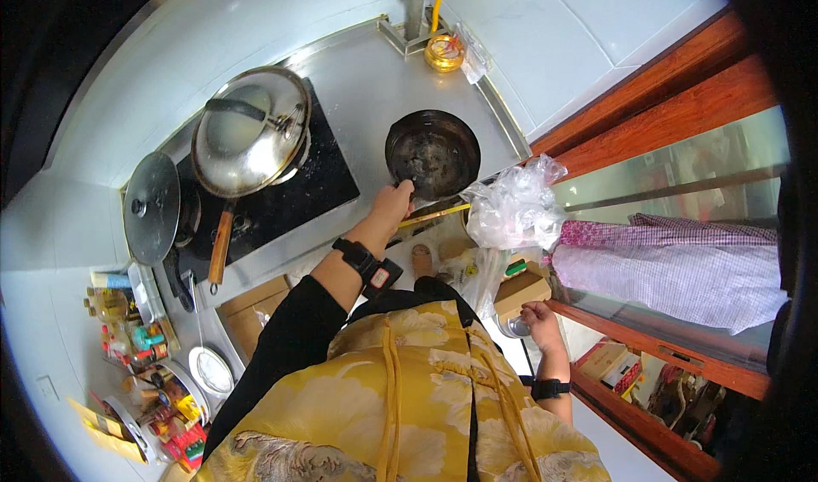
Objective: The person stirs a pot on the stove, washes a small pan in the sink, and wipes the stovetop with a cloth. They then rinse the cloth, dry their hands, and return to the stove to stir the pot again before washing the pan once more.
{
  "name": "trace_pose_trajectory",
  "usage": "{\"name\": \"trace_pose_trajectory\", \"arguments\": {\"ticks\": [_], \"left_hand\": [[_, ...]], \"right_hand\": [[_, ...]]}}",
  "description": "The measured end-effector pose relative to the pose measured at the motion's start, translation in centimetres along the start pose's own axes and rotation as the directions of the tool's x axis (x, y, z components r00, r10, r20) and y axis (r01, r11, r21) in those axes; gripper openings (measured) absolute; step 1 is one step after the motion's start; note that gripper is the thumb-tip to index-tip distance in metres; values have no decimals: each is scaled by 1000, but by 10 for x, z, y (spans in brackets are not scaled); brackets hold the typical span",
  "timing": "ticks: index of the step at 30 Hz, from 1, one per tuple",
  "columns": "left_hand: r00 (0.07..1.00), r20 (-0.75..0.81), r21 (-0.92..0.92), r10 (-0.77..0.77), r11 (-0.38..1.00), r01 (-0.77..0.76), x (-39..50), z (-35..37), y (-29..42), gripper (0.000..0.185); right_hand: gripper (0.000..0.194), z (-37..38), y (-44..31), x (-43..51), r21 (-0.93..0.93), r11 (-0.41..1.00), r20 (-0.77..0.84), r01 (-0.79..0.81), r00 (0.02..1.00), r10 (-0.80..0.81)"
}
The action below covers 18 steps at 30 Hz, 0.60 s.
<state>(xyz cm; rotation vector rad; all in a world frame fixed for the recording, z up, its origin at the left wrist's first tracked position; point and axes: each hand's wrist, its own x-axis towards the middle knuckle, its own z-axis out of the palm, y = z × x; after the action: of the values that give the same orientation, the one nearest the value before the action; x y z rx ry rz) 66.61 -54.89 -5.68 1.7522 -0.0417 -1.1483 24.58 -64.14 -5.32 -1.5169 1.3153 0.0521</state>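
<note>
My left hand (391,212) is closed around the handle of a dark, worn frying pan (433,155). The pan's inside faces up, and it sits over the right part of the stainless steel counter (358,108), near its front edge. Most of the handle is hidden in my fist. Low at my right side, my right hand (542,325) has its fingers bent beside a small round metallic object (513,326). Whether the fingers grip that object or merely overlap it in view, I cannot tell.
A domed-lidded pan (252,133) with a wooden handle and a pan under a glass lid (152,207) stand on the black cooktop (332,181). Clear plastic bags (514,204) hang right of the frying pan, by a wood-framed glass door (664,156). Bottles (112,306) crowd the left corner.
</note>
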Motion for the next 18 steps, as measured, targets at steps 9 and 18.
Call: {"name": "trace_pose_trajectory", "arguments": {"ticks": [9,18], "left_hand": [[995,-66,-110,-79,991,71,98,51,45,38],[963,-198,-239,-182,962,132,158,87,59,38]], "right_hand": [[21,-45,-20,56,58,998,-33,23,999,-21],[20,-76,-26,98,14,999,-52,-32,998,33]]}}
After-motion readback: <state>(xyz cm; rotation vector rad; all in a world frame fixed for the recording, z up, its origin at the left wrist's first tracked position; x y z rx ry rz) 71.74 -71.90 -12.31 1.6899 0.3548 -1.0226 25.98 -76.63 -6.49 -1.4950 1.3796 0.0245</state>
